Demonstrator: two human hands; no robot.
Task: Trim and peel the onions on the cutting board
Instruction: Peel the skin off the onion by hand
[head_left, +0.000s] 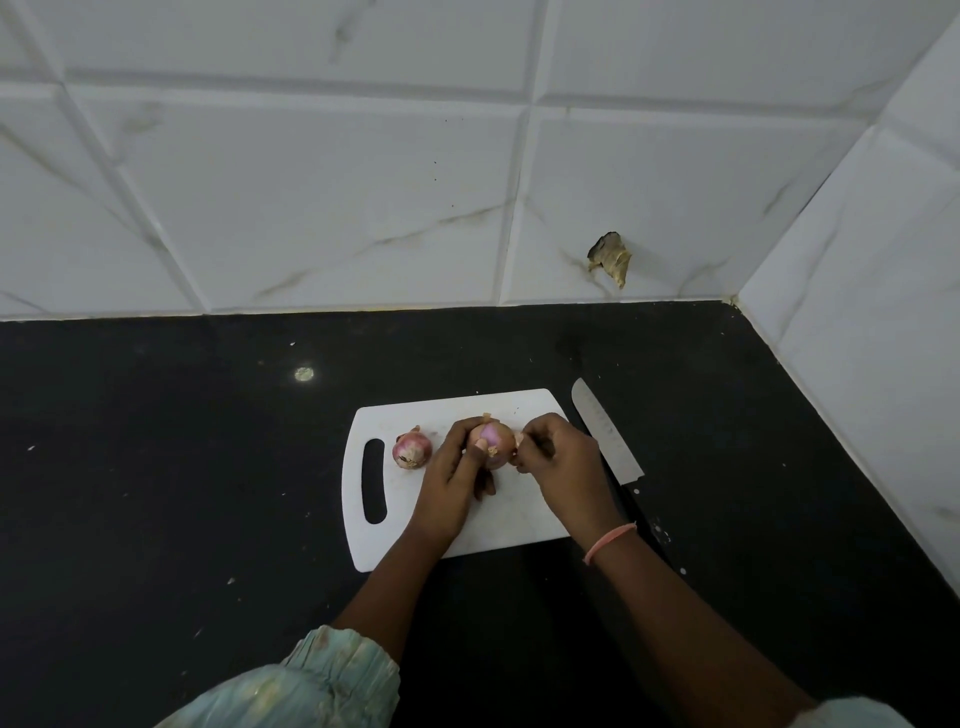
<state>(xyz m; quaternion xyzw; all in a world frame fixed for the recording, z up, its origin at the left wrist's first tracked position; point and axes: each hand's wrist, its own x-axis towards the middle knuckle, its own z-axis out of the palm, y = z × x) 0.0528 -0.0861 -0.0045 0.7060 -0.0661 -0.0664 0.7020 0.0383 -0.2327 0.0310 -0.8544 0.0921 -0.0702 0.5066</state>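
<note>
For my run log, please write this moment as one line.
step: peeling | left hand: holds partly peeled red onion | right hand: pinches its skin | second red onion: unpeeled, on white plastic cutting board | steel knife: on counter

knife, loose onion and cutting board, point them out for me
knife (605, 434), head view, middle of the blade
loose onion (412, 450), head view, centre of its skin
cutting board (498, 525), head view, bare near part

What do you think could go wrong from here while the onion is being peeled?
The knife lies on the counter right beside the right hand; a careless wrist move might brush its blade. The second onion sits loose near the cutting board handle and could roll off. The left hand grips the held onion, which may slip.
</note>
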